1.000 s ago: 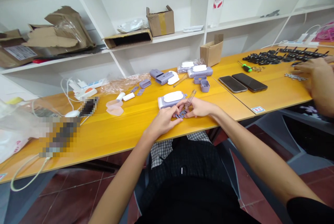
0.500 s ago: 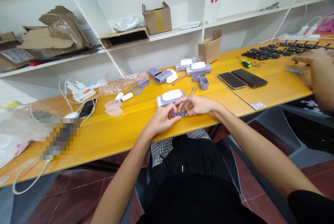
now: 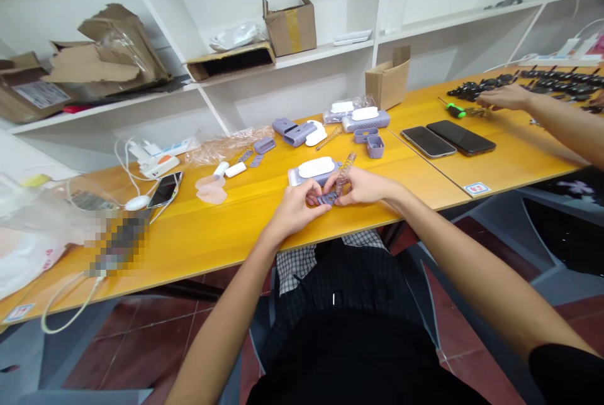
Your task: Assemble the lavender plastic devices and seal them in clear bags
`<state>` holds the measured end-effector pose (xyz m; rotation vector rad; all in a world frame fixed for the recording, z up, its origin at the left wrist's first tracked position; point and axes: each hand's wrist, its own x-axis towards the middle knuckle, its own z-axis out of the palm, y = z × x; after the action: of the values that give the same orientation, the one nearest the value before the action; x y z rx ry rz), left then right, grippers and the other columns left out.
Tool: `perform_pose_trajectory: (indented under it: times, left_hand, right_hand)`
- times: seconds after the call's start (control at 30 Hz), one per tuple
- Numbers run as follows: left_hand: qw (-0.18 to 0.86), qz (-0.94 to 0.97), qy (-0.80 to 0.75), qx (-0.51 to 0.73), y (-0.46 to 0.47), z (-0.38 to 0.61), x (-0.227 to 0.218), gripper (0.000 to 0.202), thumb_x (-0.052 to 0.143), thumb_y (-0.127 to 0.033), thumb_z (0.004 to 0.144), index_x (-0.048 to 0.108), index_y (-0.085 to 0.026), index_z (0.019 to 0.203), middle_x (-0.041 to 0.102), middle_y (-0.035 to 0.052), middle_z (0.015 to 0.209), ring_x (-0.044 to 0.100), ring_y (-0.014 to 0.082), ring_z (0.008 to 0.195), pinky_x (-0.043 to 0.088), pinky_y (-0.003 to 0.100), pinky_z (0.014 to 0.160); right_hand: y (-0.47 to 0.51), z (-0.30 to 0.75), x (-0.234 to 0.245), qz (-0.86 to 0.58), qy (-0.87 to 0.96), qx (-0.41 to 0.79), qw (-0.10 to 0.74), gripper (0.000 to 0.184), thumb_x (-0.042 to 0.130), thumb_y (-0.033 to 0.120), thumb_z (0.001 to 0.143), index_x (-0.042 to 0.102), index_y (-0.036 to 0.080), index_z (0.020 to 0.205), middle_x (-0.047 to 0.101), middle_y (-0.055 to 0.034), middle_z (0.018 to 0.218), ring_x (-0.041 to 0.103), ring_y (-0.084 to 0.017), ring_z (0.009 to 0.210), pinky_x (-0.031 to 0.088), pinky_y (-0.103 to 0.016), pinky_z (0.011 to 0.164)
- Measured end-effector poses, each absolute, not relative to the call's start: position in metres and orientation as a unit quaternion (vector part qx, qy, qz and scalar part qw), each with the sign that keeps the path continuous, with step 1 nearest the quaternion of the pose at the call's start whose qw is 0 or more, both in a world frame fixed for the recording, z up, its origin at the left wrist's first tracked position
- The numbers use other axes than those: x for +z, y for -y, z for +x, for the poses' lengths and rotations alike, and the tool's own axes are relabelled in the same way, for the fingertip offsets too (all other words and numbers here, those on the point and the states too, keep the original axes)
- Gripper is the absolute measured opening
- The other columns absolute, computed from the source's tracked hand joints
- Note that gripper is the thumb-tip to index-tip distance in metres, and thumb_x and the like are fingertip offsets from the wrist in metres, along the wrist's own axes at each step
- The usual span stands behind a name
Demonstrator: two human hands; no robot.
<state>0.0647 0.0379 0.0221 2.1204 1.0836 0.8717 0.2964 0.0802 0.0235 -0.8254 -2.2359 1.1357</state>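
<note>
My left hand [image 3: 299, 209] is closed in a pinch around a small blue-grey slatted part [image 3: 327, 198] low over the table's front. Against it from the other side, my right hand [image 3: 362, 187] grips a coil spring [image 3: 348, 163] that stands up tilted between its fingers. Where spring and part meet is hidden by fingers. Just behind both hands lies a lilac case with a white oval pad [image 3: 315, 168]. Farther back are two small lilac cups [image 3: 375, 146], an opened lilac housing [image 3: 297, 133], another spring [image 3: 329, 138] and small slatted pieces [image 3: 257, 160].
White cylinders [image 3: 236, 170] and clear film pieces [image 3: 211, 189] lie left. Two phones [image 3: 428, 141] and a screwdriver [image 3: 453, 109] are right, where a co-worker's hand [image 3: 507, 97] reaches among black parts. Cables and a power strip [image 3: 163, 166] sit far left; shelves with boxes [image 3: 290, 27] stand behind.
My hands keep nearly the same hold on the spring and slatted part. The co-worker's hand has moved left towards the screwdriver. The view has shifted slightly.
</note>
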Motion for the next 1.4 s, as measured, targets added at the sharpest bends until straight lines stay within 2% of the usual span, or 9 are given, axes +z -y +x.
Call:
perform_pose_trajectory:
  times: [0.17, 0.43, 0.53, 0.63, 0.73, 0.97, 1.23, 1.4]
  left_hand:
    - [0.290, 0.795, -0.418, 0.330, -0.039, 0.065, 0.020, 0.026, 0.080, -0.030, 0.079, 0.058, -0.020, 0.089, 0.066, -0.0020, 0.074, 0.065, 0.0155, 0.068, 0.052, 0.029, 0.067]
    - [0.302, 0.793, -0.416, 0.326, -0.038, 0.064, 0.022, 0.023, 0.078, -0.029, 0.079, 0.061, -0.019, 0.090, 0.065, -0.0007, 0.074, 0.063, 0.0150, 0.068, 0.051, 0.029, 0.066]
    - [0.352, 0.772, -0.408, 0.339, -0.039, 0.063, 0.023, 0.025, 0.080, -0.029, 0.077, 0.060, -0.019, 0.091, 0.065, 0.0001, 0.077, 0.063, 0.0143, 0.069, 0.052, 0.029, 0.067]
    - [0.438, 0.721, -0.397, 0.362, -0.041, 0.062, 0.023, 0.036, 0.085, -0.028, 0.071, 0.056, -0.020, 0.091, 0.068, 0.0015, 0.084, 0.066, 0.0139, 0.073, 0.055, 0.030, 0.070]
    - [0.504, 0.667, -0.397, 0.379, -0.042, 0.062, 0.024, 0.043, 0.090, -0.025, 0.065, 0.054, -0.020, 0.089, 0.069, 0.0022, 0.086, 0.069, 0.0142, 0.073, 0.057, 0.030, 0.069]
    - [0.605, 0.572, -0.401, 0.382, -0.042, 0.060, 0.030, 0.042, 0.089, -0.019, 0.062, 0.057, -0.018, 0.090, 0.073, 0.0034, 0.080, 0.074, 0.0166, 0.069, 0.062, 0.032, 0.069]
    - [0.631, 0.538, -0.400, 0.391, -0.044, 0.058, 0.029, 0.040, 0.088, -0.017, 0.064, 0.071, -0.011, 0.100, 0.074, 0.0067, 0.081, 0.075, 0.0168, 0.069, 0.064, 0.031, 0.071]
    - [0.618, 0.532, -0.396, 0.421, -0.045, 0.058, 0.029, 0.040, 0.089, -0.017, 0.063, 0.072, -0.012, 0.099, 0.075, 0.0057, 0.079, 0.076, 0.0183, 0.070, 0.064, 0.033, 0.073]
  right_hand:
    - [-0.085, 0.297, 0.015, -0.311, 0.818, 0.399, 0.274, 0.034, 0.077, 0.021, 0.074, 0.077, 0.020, 0.108, 0.074, -0.0038, 0.096, 0.065, -0.019, 0.081, 0.055, -0.034, 0.074]
    - [-0.085, 0.299, 0.016, -0.307, 0.817, 0.412, 0.261, 0.029, 0.078, 0.023, 0.075, 0.077, 0.019, 0.104, 0.074, -0.0049, 0.098, 0.066, -0.019, 0.082, 0.056, -0.034, 0.074]
    - [-0.078, 0.298, 0.024, -0.311, 0.813, 0.415, 0.265, 0.028, 0.078, 0.021, 0.074, 0.076, 0.019, 0.102, 0.075, -0.0035, 0.094, 0.066, -0.018, 0.079, 0.057, -0.034, 0.074]
    - [-0.072, 0.299, 0.035, -0.315, 0.813, 0.414, 0.263, 0.030, 0.079, 0.020, 0.074, 0.076, 0.019, 0.103, 0.075, -0.0027, 0.093, 0.066, -0.017, 0.076, 0.057, -0.033, 0.073]
    - [-0.068, 0.299, 0.043, -0.311, 0.818, 0.409, 0.261, 0.029, 0.078, 0.020, 0.075, 0.076, 0.020, 0.104, 0.076, -0.0036, 0.099, 0.067, -0.017, 0.079, 0.056, -0.032, 0.073]
    - [-0.063, 0.296, 0.055, -0.252, 0.853, 0.383, 0.249, 0.024, 0.069, 0.015, 0.081, 0.078, 0.021, 0.102, 0.074, -0.0046, 0.112, 0.065, -0.017, 0.085, 0.053, -0.031, 0.071]
    - [-0.062, 0.293, 0.053, -0.263, 0.851, 0.365, 0.270, 0.018, 0.077, 0.020, 0.080, 0.075, 0.022, 0.098, 0.071, -0.0032, 0.104, 0.063, -0.017, 0.083, 0.053, -0.034, 0.078]
    - [-0.065, 0.288, 0.049, -0.255, 0.851, 0.330, 0.318, 0.014, 0.078, 0.029, 0.084, 0.072, 0.023, 0.095, 0.071, -0.0037, 0.099, 0.063, -0.021, 0.093, 0.051, -0.036, 0.084]
